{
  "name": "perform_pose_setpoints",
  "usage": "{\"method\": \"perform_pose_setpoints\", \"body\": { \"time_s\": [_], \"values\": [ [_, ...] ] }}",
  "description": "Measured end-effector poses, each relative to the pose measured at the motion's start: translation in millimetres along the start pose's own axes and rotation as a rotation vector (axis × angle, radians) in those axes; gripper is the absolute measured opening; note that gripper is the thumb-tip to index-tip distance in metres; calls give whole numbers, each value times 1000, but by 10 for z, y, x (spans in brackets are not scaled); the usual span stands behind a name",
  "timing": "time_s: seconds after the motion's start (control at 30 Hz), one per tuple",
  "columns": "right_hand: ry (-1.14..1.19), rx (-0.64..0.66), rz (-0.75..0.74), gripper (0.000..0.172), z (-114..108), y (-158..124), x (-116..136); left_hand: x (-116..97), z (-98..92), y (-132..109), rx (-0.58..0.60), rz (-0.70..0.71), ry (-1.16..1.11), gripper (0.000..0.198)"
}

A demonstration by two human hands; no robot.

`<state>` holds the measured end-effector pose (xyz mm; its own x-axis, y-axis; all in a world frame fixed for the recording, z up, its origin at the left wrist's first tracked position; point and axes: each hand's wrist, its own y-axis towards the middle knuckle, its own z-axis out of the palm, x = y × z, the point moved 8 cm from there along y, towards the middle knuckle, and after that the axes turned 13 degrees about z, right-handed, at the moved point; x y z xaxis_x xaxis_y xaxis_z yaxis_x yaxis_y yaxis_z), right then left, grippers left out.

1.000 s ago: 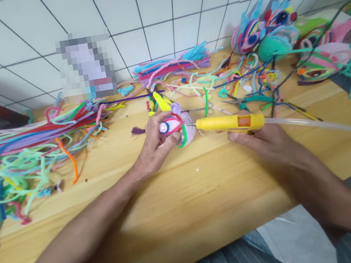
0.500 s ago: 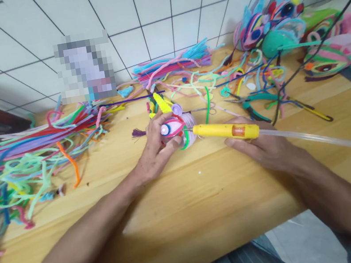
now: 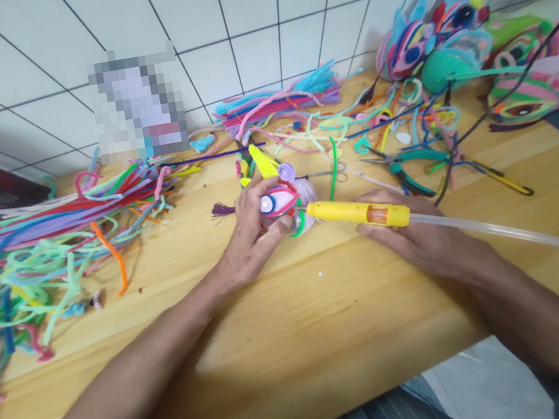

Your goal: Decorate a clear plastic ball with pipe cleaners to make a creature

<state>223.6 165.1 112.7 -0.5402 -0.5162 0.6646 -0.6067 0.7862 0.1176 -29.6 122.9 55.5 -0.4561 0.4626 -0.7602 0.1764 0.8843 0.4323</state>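
My left hand [image 3: 255, 224] grips a small pipe-cleaner figure [image 3: 303, 195] with a white-and-pink eye, a yellow horn and a purple tassel at its left end. In my right hand [image 3: 410, 223] is a yellow glue gun [image 3: 349, 213], with a clear glue stick [image 3: 509, 235] running out of its back. The gun's nozzle reaches the figure's side, beside a green pipe cleaner curved along it; whether it touches cannot be made out. Another stretch of green pipe cleaner [image 3: 333, 168] stands up just behind the figure.
Loose pipe cleaners [image 3: 43, 270] are heaped at the left, and a bundle [image 3: 277, 102] lies by the tiled wall. Teal-handled pliers [image 3: 411, 162] rest at the right, below several finished pipe-cleaner heads [image 3: 452, 59]. A black cord [image 3: 499, 83] crosses there. A blurred patch covers something at the wall.
The view has shifted slightly. Both hands keep their holds, and the glue gun's nozzle stays at the figure's side with hardly any movement.
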Motion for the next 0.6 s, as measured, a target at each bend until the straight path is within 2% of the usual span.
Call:
{"method": "perform_pose_setpoints", "body": {
  "time_s": [0.17, 0.33, 0.6],
  "values": [
    [-20, -2, -9, 18, 28, -4, -19, 0, 0, 6, -2, 4, 7, 68],
    [-24, -63, -28, 17, 13, -25, -65, -13, 0, 11, 0, 20, 9, 68],
    [-39, -62, -24, 17, 6, -42, -78, -26, 0, 18, -6, 29, 16, 67]
  ]
}}
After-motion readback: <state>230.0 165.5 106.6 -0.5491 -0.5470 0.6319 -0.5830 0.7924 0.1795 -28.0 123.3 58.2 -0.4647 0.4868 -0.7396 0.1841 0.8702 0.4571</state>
